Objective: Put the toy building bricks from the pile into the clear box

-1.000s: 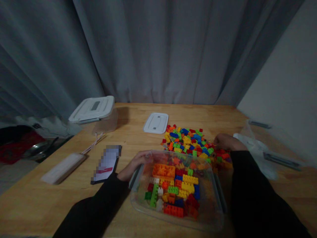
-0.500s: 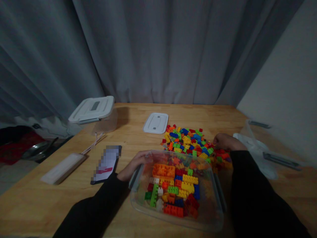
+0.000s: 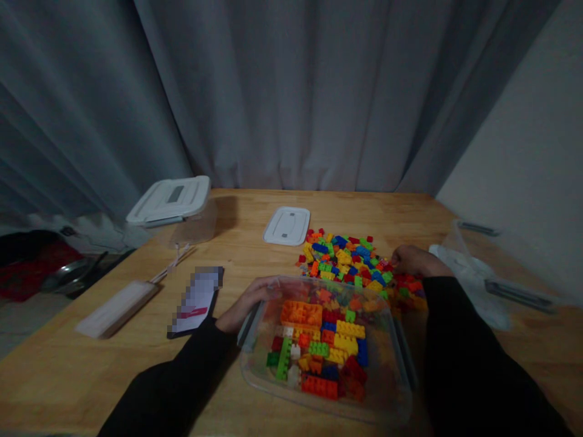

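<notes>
Your left hand (image 3: 251, 298) grips the clear plastic box (image 3: 385, 391); your curled right hand (image 3: 415, 261) meets studded bricks (image 3: 344, 258), any hold hidden. Left of both, the phone screen (image 3: 197, 298) is unreadable.

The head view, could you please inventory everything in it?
Open box: one, clear, front centre
Bricks: many, multicoloured, inside and behind it
Flat lid: one, white, far centre
Lidded box: one, white-topped, far left
Latched box: one, clear, right
Phone: one, dark-edged, left
Corded block: one, whitish, left
Table: one, brown, below
Curtain: count unclear, grey, rear
Wall: one, pale, right
Clutter: uncountable, red, black, silver, left edge
Left hand: one, black-sleeved, at open box
Right hand: one, black-sleeved, at bricks
</notes>
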Motion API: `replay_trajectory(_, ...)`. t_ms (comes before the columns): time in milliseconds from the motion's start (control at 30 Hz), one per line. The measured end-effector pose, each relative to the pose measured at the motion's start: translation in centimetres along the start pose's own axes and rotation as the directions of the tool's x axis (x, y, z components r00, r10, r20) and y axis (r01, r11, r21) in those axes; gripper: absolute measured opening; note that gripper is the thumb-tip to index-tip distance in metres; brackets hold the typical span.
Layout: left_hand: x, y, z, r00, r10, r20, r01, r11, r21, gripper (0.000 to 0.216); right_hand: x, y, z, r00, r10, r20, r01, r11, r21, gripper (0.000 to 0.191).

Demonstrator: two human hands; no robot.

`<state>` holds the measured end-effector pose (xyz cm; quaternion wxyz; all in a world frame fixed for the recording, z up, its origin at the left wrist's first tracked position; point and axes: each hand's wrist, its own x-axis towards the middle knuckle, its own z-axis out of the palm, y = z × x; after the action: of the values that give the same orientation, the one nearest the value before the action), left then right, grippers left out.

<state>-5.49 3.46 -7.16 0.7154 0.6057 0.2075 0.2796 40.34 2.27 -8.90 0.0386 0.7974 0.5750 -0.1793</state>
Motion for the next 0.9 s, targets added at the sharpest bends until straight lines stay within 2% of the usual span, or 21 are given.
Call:
replay_trajectory(200, 0.0, 0.4, 0.3, 0.999, -0.037, 0.001, 0.037, 0.998, -0.051, 0.04, 0.2, 0.3, 0.2, 1.0, 0.005, -0.011, -0.005, 1.0, 0.0, 0.022)
replay_trajectory(367, 0.0, 0.0, 0.1, 1.0, -0.009, 0.021, 0.01, 0.999, -0.051, 0.041, -0.2, -0.3, -0.1, 1.0, 0.002, -0.019, -0.003, 1.0, -0.01, 0.022)
replay_trajectory(600, 0.0, -0.3, -0.2, 0.999, -0.011, 0.03, 0.013, 0.999, -0.046, 0.044, -0.7, -0.8, -0.5, 1.0, -0.015, 0.009, 0.015, 1.0, -0.024, 0.014)
replay_trajectory(767, 0.0, -0.3, -0.3, 1.0, -0.015, -0.007, 0.015, 1.0, -0.001, 0.041, -1.1, -1.1, -0.9, 1.0, -0.002, 0.007, 0.002, 1.0, -0.028, 0.012)
replay_trajectory(900, 0.0, 0.3, 0.2, 1.0, -0.028, -0.007, 0.028, 0.999, -0.035, 0.04, -1.7, -1.5, -1.1, 1.0, 0.007, 0.008, -0.007, 1.0, -0.028, 0.011)
